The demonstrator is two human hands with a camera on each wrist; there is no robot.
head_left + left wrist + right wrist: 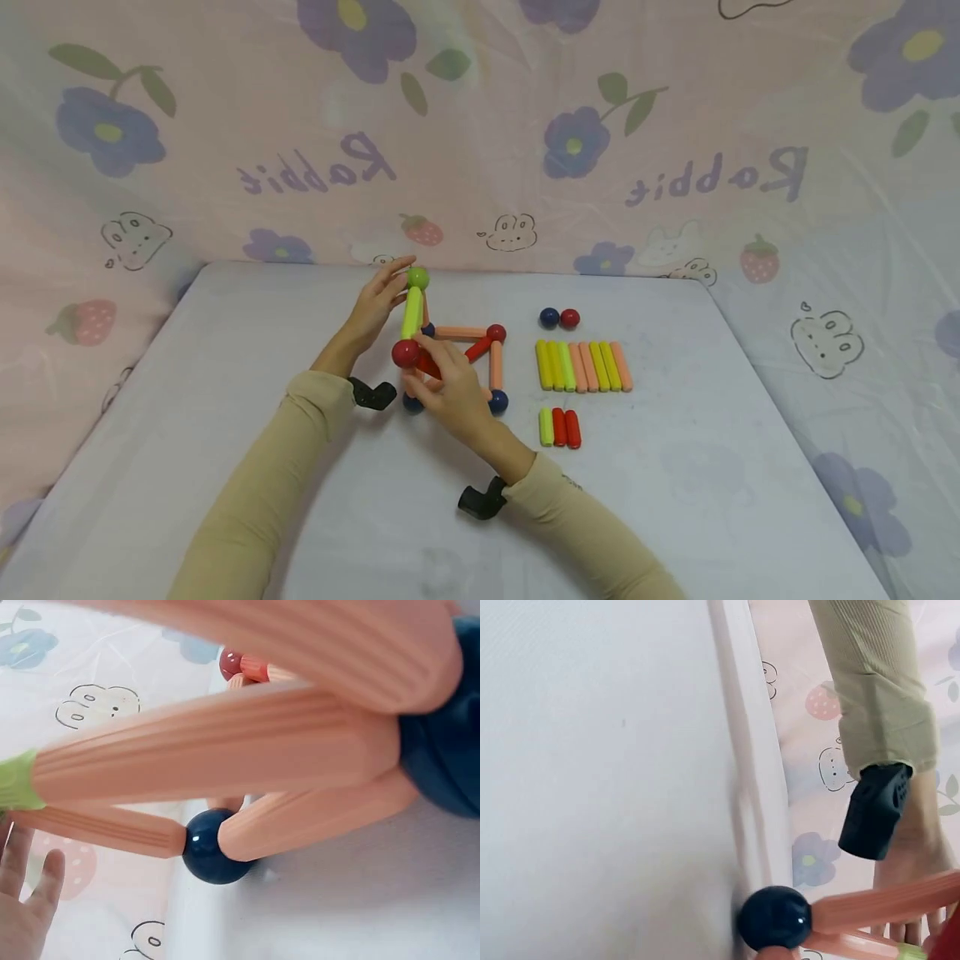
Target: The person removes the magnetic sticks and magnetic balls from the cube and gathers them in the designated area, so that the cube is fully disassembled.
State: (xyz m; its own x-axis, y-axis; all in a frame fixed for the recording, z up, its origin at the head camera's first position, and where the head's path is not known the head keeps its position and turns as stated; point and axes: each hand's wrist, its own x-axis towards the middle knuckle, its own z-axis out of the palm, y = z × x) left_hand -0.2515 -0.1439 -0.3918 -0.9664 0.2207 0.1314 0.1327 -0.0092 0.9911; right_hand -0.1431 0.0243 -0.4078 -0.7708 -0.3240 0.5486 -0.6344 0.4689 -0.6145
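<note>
A frame of magnetic sticks and balls stands on the table, with a square base of peach sticks and dark blue balls. A light-green stick runs along its raised left side, from a green ball to a red ball. My left hand is beside the green ball, its extended fingers touching it. With thumb and forefinger my right hand pinches the red ball. A red stick is partly hidden behind these fingers. In the left wrist view peach sticks fill the foreground.
Right of the frame lie a loose blue ball and a red ball. Below them is a row of yellow, green and peach sticks, then short green and red sticks. A patterned curtain hangs behind the table.
</note>
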